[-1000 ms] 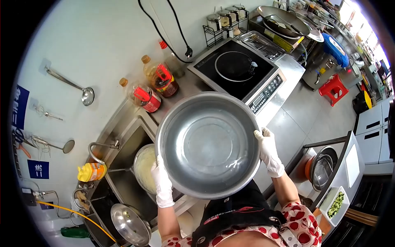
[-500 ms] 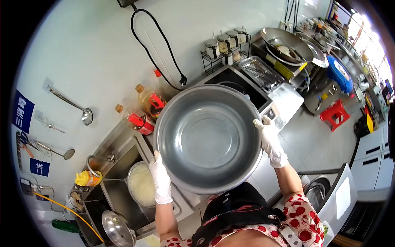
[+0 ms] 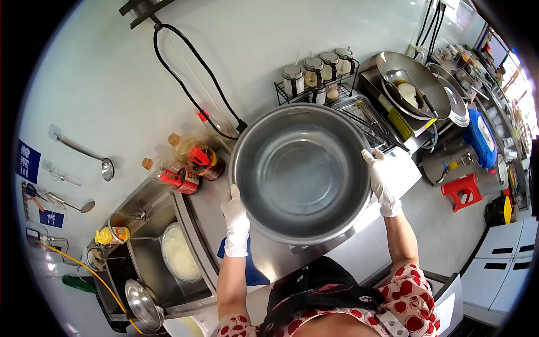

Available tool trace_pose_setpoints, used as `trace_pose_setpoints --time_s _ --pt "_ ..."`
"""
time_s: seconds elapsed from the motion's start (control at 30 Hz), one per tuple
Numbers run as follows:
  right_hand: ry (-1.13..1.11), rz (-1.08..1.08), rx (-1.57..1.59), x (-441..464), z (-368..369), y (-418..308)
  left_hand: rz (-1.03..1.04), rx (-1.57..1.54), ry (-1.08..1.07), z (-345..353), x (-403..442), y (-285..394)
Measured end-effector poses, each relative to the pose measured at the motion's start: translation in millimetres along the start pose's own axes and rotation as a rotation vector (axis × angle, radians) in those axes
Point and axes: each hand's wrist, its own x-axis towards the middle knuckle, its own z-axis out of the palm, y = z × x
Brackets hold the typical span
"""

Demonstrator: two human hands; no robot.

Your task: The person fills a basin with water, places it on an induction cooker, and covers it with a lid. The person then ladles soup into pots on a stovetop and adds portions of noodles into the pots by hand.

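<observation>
A wide grey metal basin (image 3: 303,174) is held up between my two gloved hands, and its inside looks empty. My left hand (image 3: 236,224) grips the rim at the lower left. On the right, my right hand (image 3: 383,182) is closed round the rim, its thumb over the edge. The basin hangs over the steel counter (image 3: 210,208) and hides the induction cooker seen earlier. Below my left hand lies a blue cloth (image 3: 254,271).
To the left, a sink (image 3: 147,244) holds a bowl of pale contents (image 3: 181,253). Sauce bottles (image 3: 178,175), a jar rack (image 3: 317,90) and a wok (image 3: 418,92) stand along the wall. A red stool (image 3: 462,192) is on the floor.
The basin has moved over the counter, covering the cooker, with both hands still on its rim. The view has shifted, and the blue cloth has come into sight.
</observation>
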Motion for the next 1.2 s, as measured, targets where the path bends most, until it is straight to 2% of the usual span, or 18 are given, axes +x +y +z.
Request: trace_pose_setpoints --time_s 0.2,0.27,0.33,0.37,0.4,0.43,0.47,0.53,0.57,0.6,0.67,0.7,0.77,0.83,0.9,0.93,1.13,1.2 --pt "-0.055 -0.017 0.042 43.7 -2.8 22.4 -0.002 0.156 0.042 22.9 9.2 6.0" --pt "-0.007 -0.101 -0.292 47.7 -5.1 29.7 -0.025 0.285 0.077 24.7 6.8 9.2" --pt "0.047 -0.216 -0.604 59.1 -4.0 29.4 0.094 0.145 0.069 21.6 13.6 -11.1" --pt "0.055 -0.404 -0.829 67.5 -6.8 27.7 0.137 0.134 0.063 19.1 15.2 -19.6" --pt "0.294 -0.890 -1.086 73.1 1.7 15.8 0.176 0.120 0.057 15.1 14.2 -24.4" --pt "0.302 -1.044 -0.995 60.0 22.4 -27.4 0.068 0.462 0.042 -0.2 20.4 -30.5" --pt "0.308 -1.195 -0.895 40.1 57.0 -70.9 0.052 0.321 0.012 -8.3 19.9 -33.7" --pt "-0.095 -1.452 -0.787 26.9 127.8 -103.9 0.034 0.040 -0.054 -20.5 15.7 -36.0" --pt "-0.312 -1.654 -0.743 32.0 169.9 -105.6 0.037 -0.133 0.006 -22.8 0.0 -15.7" --pt "-0.602 -1.704 -0.910 32.8 211.0 -113.6 0.027 -0.123 0.059 -32.2 -9.3 -11.0" --pt "-0.634 -1.681 -1.279 36.6 288.0 -102.2 -0.025 -0.211 0.122 -52.2 -35.7 12.2" --pt "-0.708 -1.480 -1.306 53.0 323.0 -87.8 -0.027 -0.205 0.146 -66.0 -45.3 14.3" --pt "-0.770 -1.296 -1.415 77.3 375.3 -61.8 -0.030 -0.185 0.188 -99.1 -62.6 14.3" --pt "-0.761 -1.321 -1.621 101.1 394.2 -44.0 -0.053 -0.148 0.238 -130.9 -77.9 14.3" --pt "-0.699 -1.105 -1.406 169.2 439.1 17.8 -0.101 -0.172 0.316 -161.0 -87.3 0.9" --pt "-0.737 -1.087 -1.409 148.5 424.3 -4.2 -0.109 -0.178 0.340 -173.9 -93.3 -3.9" --pt "-0.901 -1.301 -1.324 -2.1 309.6 -151.8 -0.143 -0.185 0.410 -239.8 -116.2 -62.7" --pt "-0.836 -1.762 -1.409 7.5 303.9 -144.7 -0.203 -0.237 0.415 -257.2 -118.3 -86.3"
